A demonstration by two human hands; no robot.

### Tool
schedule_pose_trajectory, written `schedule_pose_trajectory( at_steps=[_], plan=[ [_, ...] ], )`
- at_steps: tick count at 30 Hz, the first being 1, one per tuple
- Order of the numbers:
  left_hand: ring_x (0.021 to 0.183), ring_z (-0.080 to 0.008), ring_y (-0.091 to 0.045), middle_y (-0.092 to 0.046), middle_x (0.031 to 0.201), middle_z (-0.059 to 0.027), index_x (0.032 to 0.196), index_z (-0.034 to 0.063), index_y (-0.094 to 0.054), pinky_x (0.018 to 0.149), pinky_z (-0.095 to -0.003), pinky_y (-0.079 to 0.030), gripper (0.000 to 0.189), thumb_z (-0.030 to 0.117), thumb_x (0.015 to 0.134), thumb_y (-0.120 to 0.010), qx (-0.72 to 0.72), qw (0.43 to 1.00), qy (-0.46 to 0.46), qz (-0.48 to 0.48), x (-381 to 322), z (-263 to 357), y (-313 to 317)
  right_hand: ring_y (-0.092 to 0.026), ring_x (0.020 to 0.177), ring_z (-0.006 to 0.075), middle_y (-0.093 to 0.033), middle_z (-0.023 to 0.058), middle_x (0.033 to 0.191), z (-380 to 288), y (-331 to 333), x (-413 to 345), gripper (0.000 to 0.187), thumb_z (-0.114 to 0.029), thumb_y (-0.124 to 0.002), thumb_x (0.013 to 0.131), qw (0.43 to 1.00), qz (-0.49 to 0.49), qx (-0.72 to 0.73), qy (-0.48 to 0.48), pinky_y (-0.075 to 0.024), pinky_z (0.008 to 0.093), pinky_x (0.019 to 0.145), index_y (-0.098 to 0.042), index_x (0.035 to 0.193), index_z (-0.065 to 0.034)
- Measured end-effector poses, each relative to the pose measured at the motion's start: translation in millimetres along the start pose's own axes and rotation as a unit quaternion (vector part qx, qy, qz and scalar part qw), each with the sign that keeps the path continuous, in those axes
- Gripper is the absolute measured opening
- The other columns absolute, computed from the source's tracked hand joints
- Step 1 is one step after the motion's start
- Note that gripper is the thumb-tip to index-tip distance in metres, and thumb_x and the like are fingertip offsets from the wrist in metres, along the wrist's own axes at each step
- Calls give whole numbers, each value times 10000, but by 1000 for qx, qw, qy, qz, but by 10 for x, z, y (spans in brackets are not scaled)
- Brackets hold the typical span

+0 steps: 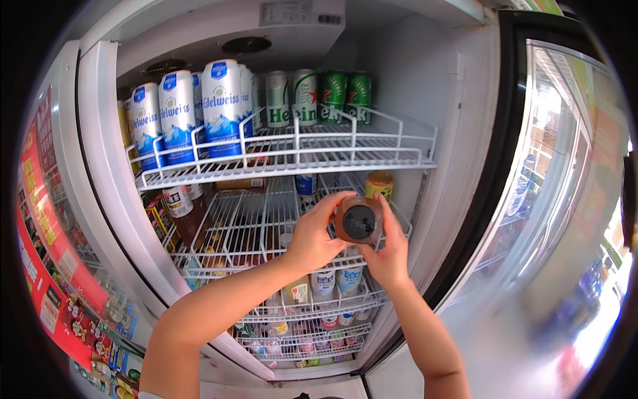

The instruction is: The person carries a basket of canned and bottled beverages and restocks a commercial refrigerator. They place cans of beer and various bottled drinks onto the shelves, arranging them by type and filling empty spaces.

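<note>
Both my hands hold one brown drink bottle with a black cap point(359, 222), its cap end facing the camera. My left hand point(319, 232) grips its left side, and my right hand point(389, 244) grips its right side. The bottle is in front of the second wire shelf point(234, 219) of an upright drinks fridge. Just behind it, to the right, stands a yellow-orange bottle point(379, 184). A blue can point(306, 184) stands behind my left hand. The lower part of the held bottle is hidden.
White and blue beer cans point(223, 109) and green beer cans point(333, 95) stand on the top shelf with a raised wire rail point(296, 149). Dark tea bottles point(182, 209) stand at the left. Lower shelves hold cartons and bottles. The glass door point(503, 199) stands open at the right.
</note>
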State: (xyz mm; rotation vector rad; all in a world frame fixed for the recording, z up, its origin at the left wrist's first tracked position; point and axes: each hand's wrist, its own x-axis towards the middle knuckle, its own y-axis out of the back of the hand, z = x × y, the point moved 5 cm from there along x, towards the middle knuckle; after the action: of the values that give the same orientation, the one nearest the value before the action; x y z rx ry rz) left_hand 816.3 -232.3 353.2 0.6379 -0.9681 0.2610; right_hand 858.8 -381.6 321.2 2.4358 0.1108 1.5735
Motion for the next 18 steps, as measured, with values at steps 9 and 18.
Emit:
schedule_pose_trajectory(
  at_steps=[9, 18],
  plan=[
    [1046, -288, -648, -666, 1129, -139, 1273, 45, -529, 876, -362, -507, 769, 271, 628, -882, 36, 987, 155, 2, 230, -960, -426, -208, 1443, 260, -159, 137, 1578, 621, -411, -410, 908, -24, -678, 849, 861, -40, 412, -296, -189, 402, 1162, -71, 1525, -28],
    [976, -212, -659, -675, 1090, -133, 1218, -25, -537, 856, -324, -517, 717, 187, 632, -891, -101, 957, 272, -2, 477, -1765, -707, -342, 1366, 244, -172, 152, 1557, 835, -528, -188, 892, -62, -645, 868, 757, -40, 515, -399, -266, 344, 1135, -36, 1516, 11]
  ],
)
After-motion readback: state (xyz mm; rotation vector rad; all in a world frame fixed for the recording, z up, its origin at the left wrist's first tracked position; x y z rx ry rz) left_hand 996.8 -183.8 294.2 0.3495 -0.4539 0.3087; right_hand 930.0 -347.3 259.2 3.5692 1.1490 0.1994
